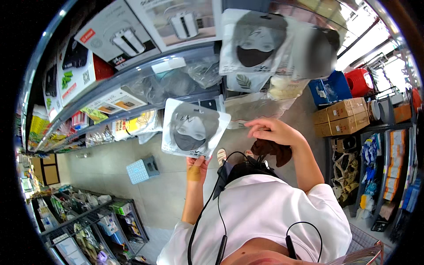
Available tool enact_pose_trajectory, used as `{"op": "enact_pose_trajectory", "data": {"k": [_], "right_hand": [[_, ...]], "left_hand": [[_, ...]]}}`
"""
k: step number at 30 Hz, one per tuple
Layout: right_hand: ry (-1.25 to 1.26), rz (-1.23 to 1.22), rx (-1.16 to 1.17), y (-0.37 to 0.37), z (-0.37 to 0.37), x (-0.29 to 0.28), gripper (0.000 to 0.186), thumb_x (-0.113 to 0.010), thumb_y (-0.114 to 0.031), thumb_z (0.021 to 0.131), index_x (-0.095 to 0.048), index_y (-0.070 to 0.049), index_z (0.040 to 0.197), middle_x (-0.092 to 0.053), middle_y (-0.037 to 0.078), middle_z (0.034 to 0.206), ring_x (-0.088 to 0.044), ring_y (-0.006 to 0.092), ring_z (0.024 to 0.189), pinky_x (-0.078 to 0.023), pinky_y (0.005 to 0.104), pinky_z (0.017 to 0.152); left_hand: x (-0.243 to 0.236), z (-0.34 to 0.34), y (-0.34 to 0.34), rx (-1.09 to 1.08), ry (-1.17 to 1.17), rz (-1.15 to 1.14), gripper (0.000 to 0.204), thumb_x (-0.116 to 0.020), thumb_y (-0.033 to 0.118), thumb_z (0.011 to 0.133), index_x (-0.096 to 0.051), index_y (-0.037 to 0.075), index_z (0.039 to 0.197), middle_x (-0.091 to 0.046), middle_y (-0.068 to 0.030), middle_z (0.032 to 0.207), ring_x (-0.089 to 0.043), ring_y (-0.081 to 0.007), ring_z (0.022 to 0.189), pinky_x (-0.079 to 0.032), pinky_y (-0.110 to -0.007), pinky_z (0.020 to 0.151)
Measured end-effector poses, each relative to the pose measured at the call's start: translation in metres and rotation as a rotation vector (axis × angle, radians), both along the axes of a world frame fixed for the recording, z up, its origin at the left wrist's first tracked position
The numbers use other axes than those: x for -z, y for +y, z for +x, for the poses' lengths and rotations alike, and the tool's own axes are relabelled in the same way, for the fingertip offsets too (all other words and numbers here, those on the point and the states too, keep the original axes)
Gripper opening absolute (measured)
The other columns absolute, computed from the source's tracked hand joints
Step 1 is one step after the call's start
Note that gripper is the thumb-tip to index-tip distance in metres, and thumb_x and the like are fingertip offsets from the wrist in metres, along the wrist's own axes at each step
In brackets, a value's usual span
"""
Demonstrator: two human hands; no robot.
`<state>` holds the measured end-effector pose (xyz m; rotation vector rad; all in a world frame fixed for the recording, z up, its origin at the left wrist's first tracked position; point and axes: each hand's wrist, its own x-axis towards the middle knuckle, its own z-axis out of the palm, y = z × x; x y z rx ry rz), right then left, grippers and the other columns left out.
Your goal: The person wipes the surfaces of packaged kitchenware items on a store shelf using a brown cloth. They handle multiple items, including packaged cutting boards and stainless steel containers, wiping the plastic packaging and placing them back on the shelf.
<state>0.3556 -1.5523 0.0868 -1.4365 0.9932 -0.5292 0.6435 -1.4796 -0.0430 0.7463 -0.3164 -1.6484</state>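
Note:
Near the shelf front, my left hand (197, 164) pinches the lower edge of a flat white face mask packet (190, 134). It is printed with a grey picture of a dark mask and held tilted, face up. My right hand (274, 131) hovers to its right, fingers loosely stretched toward the packet but apart from it. Just beneath that hand is a dark brown piece of gathered cloth (278, 153); whether the hand touches it cannot be made out. A similar mask packet (252, 44) hangs at the top of the shelf, beside another one (314, 55) that is blurred.
Shelves (176, 66) ahead carry boxed pots (128, 42) and bagged goods. A blue step stool (142, 170) stands on the floor at left. Cartons (342, 118) and a blue bin (330, 88) sit at right. A low rack (92, 221) is at lower left.

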Motion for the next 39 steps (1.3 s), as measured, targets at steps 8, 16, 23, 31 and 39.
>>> {"op": "enact_pose_trajectory", "data": {"k": [8,16,23,31,39], "right_hand": [[-0.185,-0.230,0.357,-0.003,-0.013,-0.010,0.031,-0.058,-0.020,0.083,-0.052,0.001,0.106,-0.058,0.000,0.088,-0.050,0.0079,0.082,-0.040,0.0230,0.074],[-0.099,-0.382,0.554,-0.022,-0.046,-0.091,0.027,-0.058,-0.026,0.084,-0.057,0.001,0.077,-0.048,-0.006,0.065,-0.041,0.0036,0.061,-0.035,0.0216,0.054],[0.003,-0.744,0.513,-0.089,-0.075,-0.107,0.035,-0.056,-0.034,0.082,-0.056,0.001,0.077,-0.042,0.000,0.059,-0.038,0.0103,0.058,-0.033,0.0248,0.056],[0.385,-0.523,0.436,-0.151,-0.091,-0.091,0.029,-0.052,-0.022,0.083,-0.058,0.006,0.089,-0.062,0.005,0.082,-0.053,0.0100,0.074,-0.042,0.0244,0.069],[0.356,-0.638,0.551,-0.132,-0.079,-0.093,0.035,-0.055,-0.033,0.082,-0.053,-0.001,0.067,-0.038,0.003,0.050,-0.036,0.0120,0.049,-0.031,0.0284,0.048]], "left_hand": [[-0.054,-0.099,-0.055,0.152,-0.117,-0.293,0.040,-0.054,-0.003,0.078,-0.040,0.010,0.113,-0.051,-0.0077,0.112,-0.053,-0.0223,0.101,-0.045,-0.042,0.087],[-0.084,-0.113,-0.084,0.155,-0.090,-0.470,0.051,-0.059,0.020,0.081,-0.036,0.001,0.122,-0.050,-0.0102,0.116,-0.051,-0.0239,0.104,-0.041,-0.043,0.089],[-0.143,-0.126,-0.124,0.172,-0.365,-0.460,0.033,-0.053,0.019,0.085,-0.048,-0.002,0.111,-0.057,-0.0103,0.101,-0.059,-0.0226,0.085,-0.052,-0.034,0.065],[-0.123,-0.138,-0.152,0.184,-0.252,-0.313,0.027,-0.057,0.022,0.083,-0.053,0.001,0.100,-0.062,-0.0097,0.087,-0.062,-0.0201,0.071,-0.052,-0.030,0.058],[-0.112,-0.141,-0.157,0.212,-0.323,-0.287,0.029,-0.056,0.026,0.084,-0.053,0.002,0.100,-0.062,-0.0097,0.089,-0.062,-0.0194,0.075,-0.051,-0.030,0.061]]}}
